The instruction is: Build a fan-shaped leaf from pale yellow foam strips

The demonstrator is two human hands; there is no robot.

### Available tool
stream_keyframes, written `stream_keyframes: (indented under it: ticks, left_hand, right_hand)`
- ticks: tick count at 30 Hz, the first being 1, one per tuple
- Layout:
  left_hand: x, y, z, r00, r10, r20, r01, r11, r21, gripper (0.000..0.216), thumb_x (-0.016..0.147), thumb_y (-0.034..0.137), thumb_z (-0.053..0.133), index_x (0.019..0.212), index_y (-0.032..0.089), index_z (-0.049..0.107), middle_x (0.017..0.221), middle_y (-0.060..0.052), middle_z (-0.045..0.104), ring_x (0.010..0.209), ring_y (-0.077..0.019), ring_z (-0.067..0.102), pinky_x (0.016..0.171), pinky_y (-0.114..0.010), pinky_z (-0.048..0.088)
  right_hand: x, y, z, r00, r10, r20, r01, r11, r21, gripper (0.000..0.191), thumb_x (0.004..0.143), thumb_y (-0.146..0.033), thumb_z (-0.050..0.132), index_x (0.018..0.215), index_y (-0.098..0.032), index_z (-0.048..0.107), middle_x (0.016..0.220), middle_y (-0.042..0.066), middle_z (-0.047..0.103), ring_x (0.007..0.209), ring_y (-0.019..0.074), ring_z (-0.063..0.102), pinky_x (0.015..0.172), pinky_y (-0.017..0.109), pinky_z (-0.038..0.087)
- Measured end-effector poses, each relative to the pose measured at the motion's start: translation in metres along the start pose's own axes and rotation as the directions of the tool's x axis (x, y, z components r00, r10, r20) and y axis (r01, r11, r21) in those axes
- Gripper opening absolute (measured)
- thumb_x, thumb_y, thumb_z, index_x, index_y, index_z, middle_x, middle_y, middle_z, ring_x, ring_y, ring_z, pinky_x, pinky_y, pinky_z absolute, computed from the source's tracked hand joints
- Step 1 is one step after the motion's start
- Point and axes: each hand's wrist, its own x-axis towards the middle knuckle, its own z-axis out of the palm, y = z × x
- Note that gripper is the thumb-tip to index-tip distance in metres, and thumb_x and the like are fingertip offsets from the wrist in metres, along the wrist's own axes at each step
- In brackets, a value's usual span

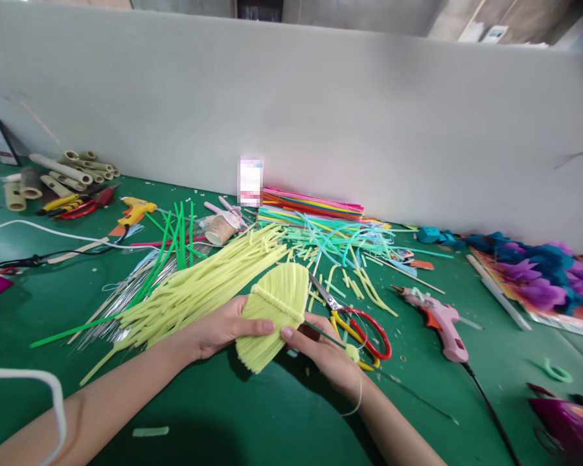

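Observation:
A pale yellow piece made of pipe cleaners (282, 288), laid side by side with a raised band across them, is held between both hands above the green table. My left hand (233, 325) grips its left edge, thumb on top. From the lower right, my right hand (328, 349) pinches its edge with thumb and fingers; some fingers are hidden beneath. A thin dark stem with a small yellow tuft (352, 352) passes by the right hand; whether that hand holds it I cannot tell. Just beyond lie red-handled scissors (372, 331) and something with yellow handles.
Loose yellow pipe cleaners (199, 285) spread behind my left hand. A pink glue gun (440, 323) lies to the right, a yellow glue gun (137, 210) at the back left. Bamboo tubes (61, 175), coloured pipe cleaners (315, 204) and purple flowers (534, 281) line the white partition.

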Motion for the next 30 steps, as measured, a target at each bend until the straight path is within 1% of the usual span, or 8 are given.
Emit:
stream_keyframes:
  ticks: [3, 6, 8, 11, 13, 19, 26, 30]
  left_hand:
    - [0.0010, -0.0050, -0.0020, 0.995, -0.026, -0.093, 0.025, 0.999, -0.020, 0.054, 0.073, 0.034, 0.079, 0.121, 0.017, 0.059, 0.116, -0.014, 0.071, 0.103, -0.0286, 0.068, 0.087, -0.039, 0.053]
    - [0.0009, -0.0057, -0.0045, 0.985, -0.045, -0.169, 0.050, 0.998, 0.025, 0.052, 0.075, 0.038, 0.077, 0.120, 0.016, 0.059, 0.118, -0.015, 0.070, 0.104, -0.0293, 0.067, 0.088, -0.040, 0.053]
    - [0.0001, -0.0030, -0.0050, 0.993, -0.032, -0.111, 0.041, 0.996, 0.077, 0.051, 0.075, 0.037, 0.077, 0.118, 0.017, 0.061, 0.115, -0.014, 0.071, 0.103, -0.0289, 0.068, 0.087, -0.039, 0.053]
    - [-0.0010, 0.0018, -0.0034, 0.998, 0.027, 0.060, -0.034, 0.992, 0.125, 0.053, 0.071, 0.030, 0.081, 0.119, 0.019, 0.062, 0.112, -0.010, 0.072, 0.105, -0.0277, 0.067, 0.088, -0.038, 0.053]
    - [-0.0009, 0.0031, -0.0019, 0.993, 0.072, 0.098, -0.085, 0.987, 0.136, 0.053, 0.069, 0.027, 0.082, 0.118, 0.020, 0.064, 0.112, -0.009, 0.072, 0.106, -0.0274, 0.066, 0.089, -0.038, 0.052]
    - [-0.0007, 0.0029, 0.0005, 0.996, 0.086, 0.001, -0.085, 0.981, 0.176, 0.047, 0.068, 0.030, 0.082, 0.112, 0.020, 0.067, 0.108, -0.008, 0.073, 0.101, -0.0292, 0.067, 0.086, -0.038, 0.054]
    - [-0.0003, 0.0026, 0.0014, 0.997, 0.076, 0.013, -0.077, 0.985, 0.155, 0.047, 0.069, 0.032, 0.082, 0.112, 0.019, 0.067, 0.104, -0.010, 0.075, 0.090, -0.0279, 0.071, 0.082, -0.040, 0.055]
    - [0.0009, 0.0012, 0.0004, 0.996, 0.086, -0.006, -0.084, 0.989, 0.124, 0.049, 0.068, 0.034, 0.082, 0.112, 0.018, 0.067, 0.105, -0.011, 0.074, 0.094, -0.0289, 0.070, 0.082, -0.039, 0.055]
  right_hand:
    - [0.0020, -0.0025, -0.0007, 1.000, -0.003, 0.023, 0.004, 0.999, -0.042, 0.032, 0.071, -0.048, 0.077, 0.084, -0.020, 0.072, 0.067, -0.001, 0.062, 0.063, 0.0137, 0.055, 0.064, 0.027, 0.049]
    - [0.0038, -0.0003, -0.0025, 0.999, -0.011, 0.045, 0.013, 0.999, -0.041, 0.032, 0.071, -0.048, 0.077, 0.082, -0.018, 0.071, 0.067, -0.002, 0.062, 0.061, 0.0127, 0.054, 0.062, 0.026, 0.048]
    - [0.0041, 0.0031, -0.0045, 0.999, -0.004, 0.043, 0.005, 0.999, -0.033, 0.032, 0.070, -0.046, 0.078, 0.079, -0.017, 0.070, 0.068, -0.001, 0.064, 0.062, 0.0129, 0.055, 0.062, 0.026, 0.047]
    - [0.0038, 0.0066, -0.0078, 1.000, 0.001, 0.028, 0.001, 0.998, -0.069, 0.033, 0.070, -0.047, 0.078, 0.073, -0.015, 0.070, 0.068, 0.001, 0.066, 0.065, 0.0144, 0.059, 0.063, 0.027, 0.047]
    - [0.0039, 0.0062, -0.0087, 1.000, -0.004, 0.008, 0.004, 0.995, -0.096, 0.033, 0.071, -0.048, 0.077, 0.072, -0.015, 0.069, 0.066, 0.001, 0.066, 0.064, 0.0143, 0.059, 0.063, 0.027, 0.047]
    - [0.0061, 0.0023, -0.0062, 1.000, 0.010, 0.012, -0.009, 0.993, -0.119, 0.035, 0.071, -0.052, 0.075, 0.068, -0.019, 0.065, 0.062, -0.001, 0.065, 0.059, 0.0137, 0.058, 0.060, 0.027, 0.047]
    - [0.0018, 0.0020, -0.0088, 1.000, 0.009, 0.028, -0.004, 0.987, -0.162, 0.033, 0.075, -0.049, 0.074, 0.066, -0.017, 0.069, 0.064, 0.001, 0.067, 0.064, 0.0141, 0.058, 0.065, 0.027, 0.046]
    - [0.0017, 0.0021, -0.0085, 1.000, 0.006, 0.014, -0.004, 0.985, -0.173, 0.034, 0.075, -0.050, 0.073, 0.066, -0.018, 0.067, 0.064, 0.000, 0.066, 0.062, 0.0133, 0.057, 0.063, 0.026, 0.045]
